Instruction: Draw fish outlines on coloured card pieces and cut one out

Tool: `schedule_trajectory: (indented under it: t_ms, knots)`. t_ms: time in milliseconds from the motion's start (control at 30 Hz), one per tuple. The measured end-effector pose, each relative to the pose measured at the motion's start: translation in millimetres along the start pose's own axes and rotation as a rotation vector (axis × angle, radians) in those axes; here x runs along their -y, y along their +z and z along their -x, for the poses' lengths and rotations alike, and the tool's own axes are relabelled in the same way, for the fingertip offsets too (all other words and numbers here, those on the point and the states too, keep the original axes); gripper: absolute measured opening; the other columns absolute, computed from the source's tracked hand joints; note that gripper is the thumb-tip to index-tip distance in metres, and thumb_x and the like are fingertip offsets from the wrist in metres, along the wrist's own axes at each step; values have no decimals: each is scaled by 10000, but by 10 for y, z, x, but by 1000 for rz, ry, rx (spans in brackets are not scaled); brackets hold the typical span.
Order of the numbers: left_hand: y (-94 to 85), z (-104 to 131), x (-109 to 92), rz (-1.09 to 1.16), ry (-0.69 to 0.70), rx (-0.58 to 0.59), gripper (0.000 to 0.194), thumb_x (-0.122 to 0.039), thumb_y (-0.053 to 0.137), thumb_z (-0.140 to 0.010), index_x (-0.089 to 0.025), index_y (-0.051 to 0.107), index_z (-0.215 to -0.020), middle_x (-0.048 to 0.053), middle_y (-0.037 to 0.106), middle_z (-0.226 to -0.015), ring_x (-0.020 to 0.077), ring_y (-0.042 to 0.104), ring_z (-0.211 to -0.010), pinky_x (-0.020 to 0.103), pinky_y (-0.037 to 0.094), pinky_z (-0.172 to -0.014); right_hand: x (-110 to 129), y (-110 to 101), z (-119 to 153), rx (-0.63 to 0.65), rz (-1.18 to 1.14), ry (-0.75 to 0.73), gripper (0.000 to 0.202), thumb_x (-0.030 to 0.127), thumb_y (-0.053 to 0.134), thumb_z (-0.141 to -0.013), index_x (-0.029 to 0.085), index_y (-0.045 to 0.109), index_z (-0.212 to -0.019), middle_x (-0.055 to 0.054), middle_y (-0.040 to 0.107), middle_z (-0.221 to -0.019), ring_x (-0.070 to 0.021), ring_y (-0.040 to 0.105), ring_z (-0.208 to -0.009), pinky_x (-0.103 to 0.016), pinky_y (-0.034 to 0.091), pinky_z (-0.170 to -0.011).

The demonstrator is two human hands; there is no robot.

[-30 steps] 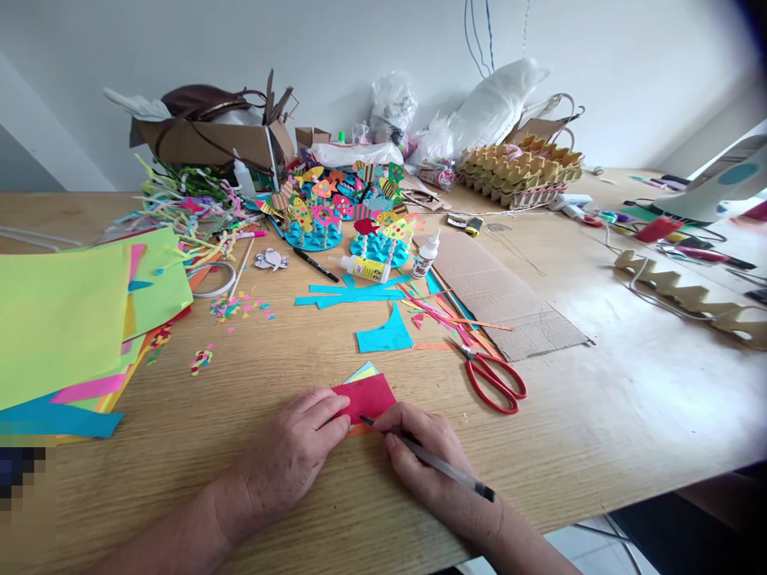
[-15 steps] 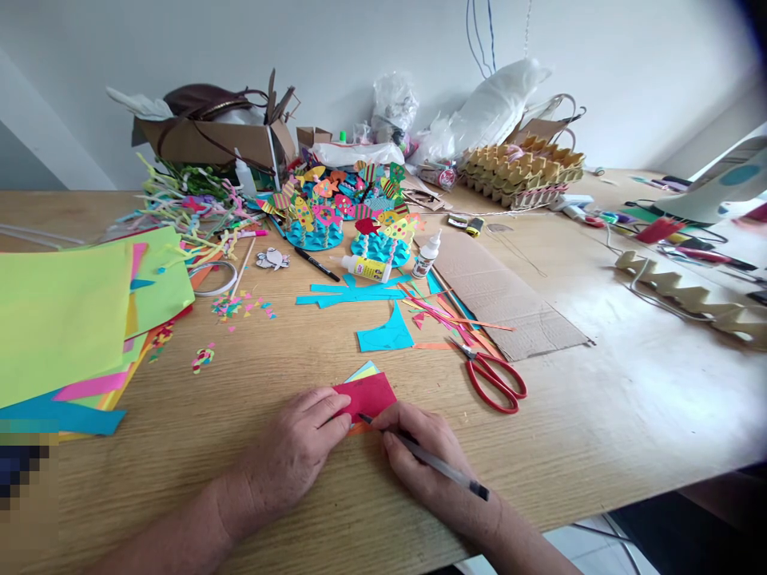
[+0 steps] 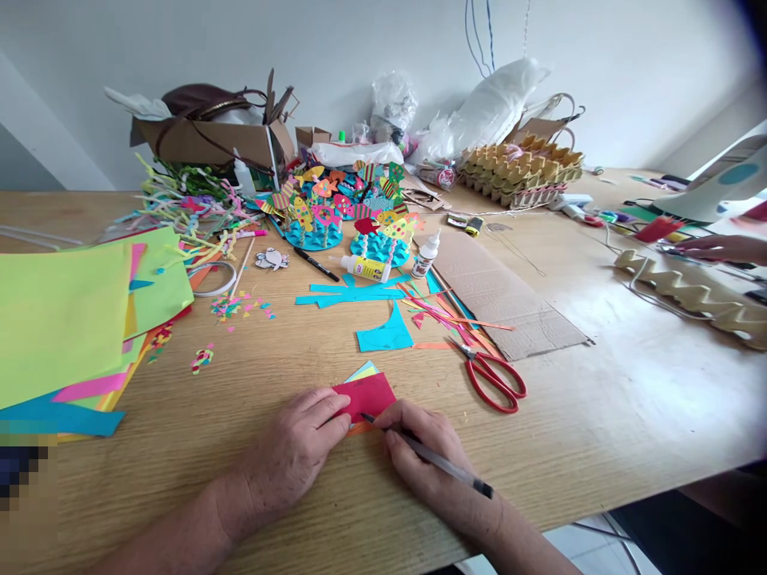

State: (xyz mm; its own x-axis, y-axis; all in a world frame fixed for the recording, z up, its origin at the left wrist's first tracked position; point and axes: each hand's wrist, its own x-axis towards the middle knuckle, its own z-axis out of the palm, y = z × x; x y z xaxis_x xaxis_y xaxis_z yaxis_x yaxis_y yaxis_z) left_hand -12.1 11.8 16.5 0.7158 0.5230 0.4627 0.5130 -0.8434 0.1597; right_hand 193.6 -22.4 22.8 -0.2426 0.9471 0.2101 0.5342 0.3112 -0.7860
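Left hand (image 3: 296,435): we lay its fingers over the left part of the red paper (image 3: 372,393), pressing down rather than clenching, probably so the sheet does not slide under the pen (image 3: 443,463).
Right hand (image 3: 423,447): we grasp the pen between thumb and fingers, low on the barrel, which should give fine control of the tip.
Red paper: it lies on the near part of the table (image 3: 197,431), between our hands, over other coloured pieces whose edges peek out; the pen tip is at its near edge.
Scissors (image 3: 494,383): they rest to the right and a little farther off, handles towards us, easy for our right hand to pick up.
Blue offcut (image 3: 383,334): it lies just beyond the red paper, out of the way of our hands.
Glue bottles: one (image 3: 367,269) lies on its side, the other (image 3: 425,255) stands upright, both beside the paper fish (image 3: 365,228) at the far side.
Large sheets (image 3: 60,319): we have them overlapping at the left, leaving us room to write.
Far right: another person's hand (image 3: 728,248) reaches in over tools; we cannot tell what it grips.
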Motion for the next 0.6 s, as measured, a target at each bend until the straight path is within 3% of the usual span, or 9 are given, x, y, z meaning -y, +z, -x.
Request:
schedule_trajectory:
  t_ms: [600]
  knots:
    - [10,3,4,-2,-2,-9,374,-90,299,-959,-147,668,-948,77,680,-1010,189,603,-962,340,551,-840,-6,3,5,-18,-25,-4,188,66,416,-729,189,555,-757,45,529,-583,-98,493,-506,-190,378,-520]
